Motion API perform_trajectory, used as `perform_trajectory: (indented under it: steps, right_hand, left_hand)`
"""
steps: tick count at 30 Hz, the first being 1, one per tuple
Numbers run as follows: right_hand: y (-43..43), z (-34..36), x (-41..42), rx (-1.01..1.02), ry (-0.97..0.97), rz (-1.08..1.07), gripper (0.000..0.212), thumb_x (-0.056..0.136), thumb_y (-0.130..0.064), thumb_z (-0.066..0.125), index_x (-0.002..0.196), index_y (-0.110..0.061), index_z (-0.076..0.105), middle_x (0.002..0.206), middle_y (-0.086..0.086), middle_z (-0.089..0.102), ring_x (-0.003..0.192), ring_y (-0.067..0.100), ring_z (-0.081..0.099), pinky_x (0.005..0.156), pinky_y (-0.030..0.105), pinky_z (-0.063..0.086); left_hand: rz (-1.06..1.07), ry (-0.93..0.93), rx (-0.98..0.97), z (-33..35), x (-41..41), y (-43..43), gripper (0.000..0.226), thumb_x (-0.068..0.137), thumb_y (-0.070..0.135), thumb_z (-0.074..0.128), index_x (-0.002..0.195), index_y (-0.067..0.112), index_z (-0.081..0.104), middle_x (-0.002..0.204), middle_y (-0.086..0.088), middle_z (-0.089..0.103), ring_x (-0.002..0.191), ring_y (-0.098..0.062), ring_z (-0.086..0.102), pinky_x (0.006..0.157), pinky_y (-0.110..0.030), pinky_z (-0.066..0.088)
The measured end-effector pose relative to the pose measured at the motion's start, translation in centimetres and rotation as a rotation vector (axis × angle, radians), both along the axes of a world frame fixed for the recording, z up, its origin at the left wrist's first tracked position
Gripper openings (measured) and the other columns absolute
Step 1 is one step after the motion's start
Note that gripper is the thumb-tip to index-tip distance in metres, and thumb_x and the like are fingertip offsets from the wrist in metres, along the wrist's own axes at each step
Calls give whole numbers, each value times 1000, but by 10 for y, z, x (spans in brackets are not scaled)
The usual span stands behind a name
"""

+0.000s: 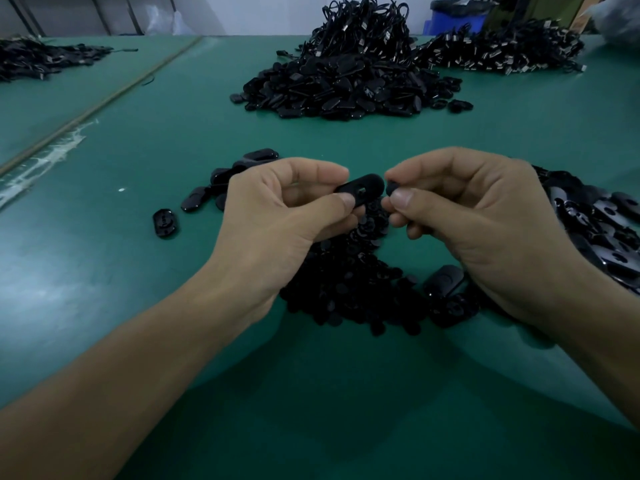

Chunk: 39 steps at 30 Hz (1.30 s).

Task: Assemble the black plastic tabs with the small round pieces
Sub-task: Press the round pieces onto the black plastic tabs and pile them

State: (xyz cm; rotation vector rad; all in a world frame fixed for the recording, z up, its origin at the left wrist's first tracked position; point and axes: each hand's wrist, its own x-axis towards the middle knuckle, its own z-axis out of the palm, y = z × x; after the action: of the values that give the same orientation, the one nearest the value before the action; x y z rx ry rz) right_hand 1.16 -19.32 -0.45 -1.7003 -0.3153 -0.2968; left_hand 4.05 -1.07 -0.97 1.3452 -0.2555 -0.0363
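Note:
My left hand [284,206] pinches a black oval plastic tab [363,188] between thumb and forefinger, held above the table with its slot facing me. My right hand [467,209] pinches a small round black piece [391,187] right at the tab's right end, almost touching it. Below both hands lies a heap of small round pieces [346,282] on the green table [138,271]. A pile of loose tabs [595,223] sits at the right, partly hidden by my right hand. Several tabs [221,181] lie just left of my left hand.
A big mound of black tabs [346,84] stands at the far middle, with corded parts [502,50] behind and to its right. Another dark pile [41,58] lies far left. A blue bin [457,17] stands beyond the table. A single tab [165,222] lies at the left.

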Motion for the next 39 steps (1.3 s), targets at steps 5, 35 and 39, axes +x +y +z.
perform_trajectory:
  steps: [5, 35, 39]
  right_hand:
    - [1, -1, -2, -226, -116, -121, 26, 90, -8, 70, 92, -33, 76, 77, -2, 72, 63, 10, 59, 61, 21, 52]
    - [10, 1, -7, -479, -202, -221, 16, 86, -9, 74, 86, -25, 74, 73, -16, 70, 70, 3, 69, 64, 17, 56]
    - [11, 0, -6, -500, -199, -226, 16, 86, -10, 74, 85, -27, 72, 70, -17, 69, 66, 4, 68, 61, 18, 55]
  left_hand:
    - [21, -84, 91, 1, -1, 0, 23, 80, -11, 74, 87, 10, 71, 73, -3, 76, 68, -14, 74, 66, -21, 59]
    - [60, -388, 369, -8, -3, -2, 27, 76, 11, 78, 92, 32, 73, 86, 9, 78, 79, -8, 75, 75, -32, 62]
    - [52, -417, 395, -7, -4, -3, 30, 77, 8, 76, 93, 33, 73, 87, 10, 78, 78, -6, 75, 74, -28, 61]
